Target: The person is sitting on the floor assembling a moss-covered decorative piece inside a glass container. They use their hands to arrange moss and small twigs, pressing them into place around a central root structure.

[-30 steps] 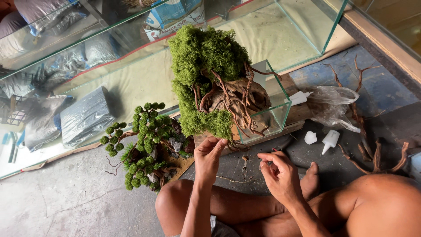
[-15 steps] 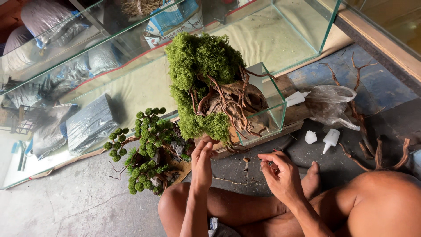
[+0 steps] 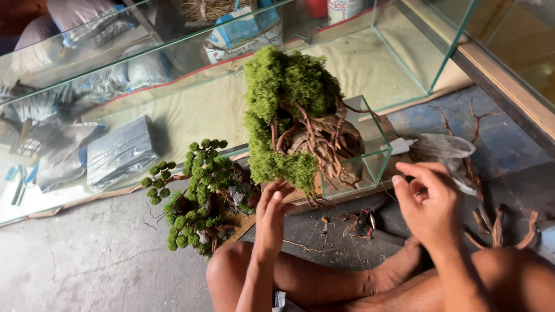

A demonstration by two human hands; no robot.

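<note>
Moss (image 3: 283, 86) on driftwood (image 3: 324, 141) just beyond the left hand's (image 3: 272, 216) spread fingers could tear if pressed; right hand (image 3: 430, 205) fingers curl together, empty.

This is looking like an aquarium-making workshop, with work going on at floor level. A large empty glass tank (image 3: 191, 98) is lying across the bare concrete floor (image 3: 81, 266), and a small glass tank (image 3: 364, 156) is holding twisted driftwood (image 3: 324, 141) topped with green moss (image 3: 283, 86). Loose branches (image 3: 497, 219) and wood scraps are lying about, while sacks and plastic bags (image 3: 118, 153) are showing behind the glass.
</note>
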